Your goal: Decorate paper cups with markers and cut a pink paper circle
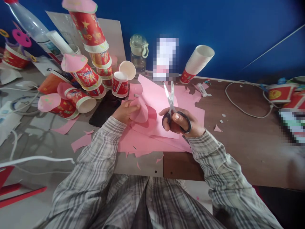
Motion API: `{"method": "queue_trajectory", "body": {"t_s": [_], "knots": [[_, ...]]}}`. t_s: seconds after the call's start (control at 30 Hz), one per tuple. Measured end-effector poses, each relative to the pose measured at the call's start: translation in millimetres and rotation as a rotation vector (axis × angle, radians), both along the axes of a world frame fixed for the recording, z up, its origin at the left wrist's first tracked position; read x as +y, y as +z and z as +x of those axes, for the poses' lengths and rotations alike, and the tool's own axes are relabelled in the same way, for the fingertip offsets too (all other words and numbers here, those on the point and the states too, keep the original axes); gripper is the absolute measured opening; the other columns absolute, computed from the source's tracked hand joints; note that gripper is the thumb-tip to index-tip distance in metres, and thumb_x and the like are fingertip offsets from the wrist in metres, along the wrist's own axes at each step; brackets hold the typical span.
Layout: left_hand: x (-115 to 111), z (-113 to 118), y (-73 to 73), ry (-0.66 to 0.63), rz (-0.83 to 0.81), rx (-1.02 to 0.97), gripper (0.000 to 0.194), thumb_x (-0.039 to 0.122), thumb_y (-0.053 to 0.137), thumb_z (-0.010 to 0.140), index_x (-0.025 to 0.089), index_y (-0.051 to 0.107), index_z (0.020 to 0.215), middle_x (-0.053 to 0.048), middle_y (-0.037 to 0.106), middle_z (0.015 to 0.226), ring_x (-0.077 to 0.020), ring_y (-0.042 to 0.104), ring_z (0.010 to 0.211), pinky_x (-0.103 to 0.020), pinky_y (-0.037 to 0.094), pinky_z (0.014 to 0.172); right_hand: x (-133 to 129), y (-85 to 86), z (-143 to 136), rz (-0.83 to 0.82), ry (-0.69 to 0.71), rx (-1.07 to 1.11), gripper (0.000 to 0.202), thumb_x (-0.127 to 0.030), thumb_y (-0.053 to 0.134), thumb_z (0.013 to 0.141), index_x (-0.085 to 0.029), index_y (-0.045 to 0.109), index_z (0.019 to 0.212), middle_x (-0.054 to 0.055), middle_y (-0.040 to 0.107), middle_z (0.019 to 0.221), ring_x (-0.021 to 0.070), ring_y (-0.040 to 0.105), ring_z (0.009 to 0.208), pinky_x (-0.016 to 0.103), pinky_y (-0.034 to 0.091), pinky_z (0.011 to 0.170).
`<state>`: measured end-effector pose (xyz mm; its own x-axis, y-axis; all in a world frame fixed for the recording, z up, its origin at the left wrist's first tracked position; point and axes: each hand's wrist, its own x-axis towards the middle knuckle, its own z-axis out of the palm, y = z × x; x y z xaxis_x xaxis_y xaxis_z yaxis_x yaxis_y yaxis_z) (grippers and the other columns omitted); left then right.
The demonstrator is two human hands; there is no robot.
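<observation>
Between the fingers and thumb of my left hand (124,111) is a rounded piece of pink paper (139,112), raised above the desk. My right hand (184,123) grips black-handled scissors (171,98), fingers through the loops. Their blades point away from me, slightly apart, and touch no paper that I can see. Under both hands lie overlapping pink sheets (152,144) with cut edges. Left of them stands a tower of red paper cups (89,30), with pink paper on its top. A shorter cup stack wears a pink paper cone (74,63).
A nested stack of paper cups (199,62) leans at the back. A clear lidded bottle (138,52) stands by the blue wall. On the left, cups (81,98) lie sideways beside a dark flat object (105,109). A white cable (247,113) loops at right; paper scraps (217,128) are scattered about.
</observation>
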<state>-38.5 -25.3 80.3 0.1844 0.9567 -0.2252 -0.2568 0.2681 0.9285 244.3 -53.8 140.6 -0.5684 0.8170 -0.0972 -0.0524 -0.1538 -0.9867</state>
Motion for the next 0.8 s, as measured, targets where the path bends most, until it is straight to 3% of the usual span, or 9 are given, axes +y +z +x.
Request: {"method": "queue_trajectory", "body": {"t_s": [0.1,0.27,0.43,0.53,0.67,0.8], "knots": [[-1.3,-2.4,6.5,0.022,0.02,-0.039,0.058,0.05,0.107,0.073,0.014,0.083,0.112,-0.008,0.088,0.097,-0.0263,0.083,0.09,-0.041,0.067,0.09,7.1,2.9,-0.5,0.059,0.172,-0.032,0.062,-0.073,0.083,0.095,-0.014,0.078,0.113,0.002,0.074,0.071,0.01,0.049,0.05,0.026,0.035,0.046],[-11.2,-2.1,15.8,0.046,0.091,-0.09,0.057,0.05,0.106,0.078,0.014,0.086,0.117,-0.008,0.089,0.101,-0.0256,0.084,0.091,-0.039,0.068,0.089,20.6,-1.8,0.4,0.101,0.391,-0.173,0.069,-0.074,0.091,0.088,-0.013,0.081,0.118,0.0,0.071,0.072,0.0125,0.061,0.061,0.027,0.047,0.057],[-20.4,2.0,25.9,0.061,0.111,-0.077,0.057,0.042,0.102,0.084,0.014,0.085,0.13,-0.01,0.09,0.11,-0.0306,0.086,0.105,-0.044,0.068,0.099,26.2,-6.4,5.1,0.119,0.365,-0.27,0.074,-0.079,0.087,0.09,-0.012,0.081,0.12,0.0,0.07,0.071,0.0141,0.062,0.064,0.028,0.049,0.06],[-21.7,1.7,28.5,0.018,0.126,-0.073,0.058,0.044,0.1,0.085,0.013,0.085,0.131,-0.011,0.09,0.111,-0.0307,0.086,0.103,-0.042,0.067,0.096,28.8,-7.4,9.5,0.111,0.377,-0.343,0.075,-0.08,0.085,0.091,-0.012,0.081,0.122,0.0,0.071,0.071,0.0142,0.062,0.066,0.029,0.049,0.063],[-16.7,-0.6,22.6,-0.058,0.198,-0.097,0.063,0.055,0.102,0.079,0.012,0.086,0.122,-0.012,0.089,0.107,-0.0298,0.084,0.099,-0.036,0.064,0.087,33.1,-8.5,15.0,0.109,0.398,-0.367,0.077,-0.081,0.084,0.091,-0.013,0.081,0.125,0.001,0.072,0.074,0.0148,0.062,0.069,0.03,0.05,0.066],[-8.3,-0.5,9.7,-0.127,0.214,-0.146,0.07,0.06,0.103,0.075,0.015,0.085,0.125,-0.011,0.088,0.107,-0.0343,0.083,0.109,-0.04,0.065,0.092,37.3,-8.6,17.4,0.091,0.438,-0.377,0.083,-0.088,0.082,0.088,-0.012,0.08,0.123,0.0,0.071,0.071,0.0151,0.06,0.068,0.031,0.048,0.065]]}}
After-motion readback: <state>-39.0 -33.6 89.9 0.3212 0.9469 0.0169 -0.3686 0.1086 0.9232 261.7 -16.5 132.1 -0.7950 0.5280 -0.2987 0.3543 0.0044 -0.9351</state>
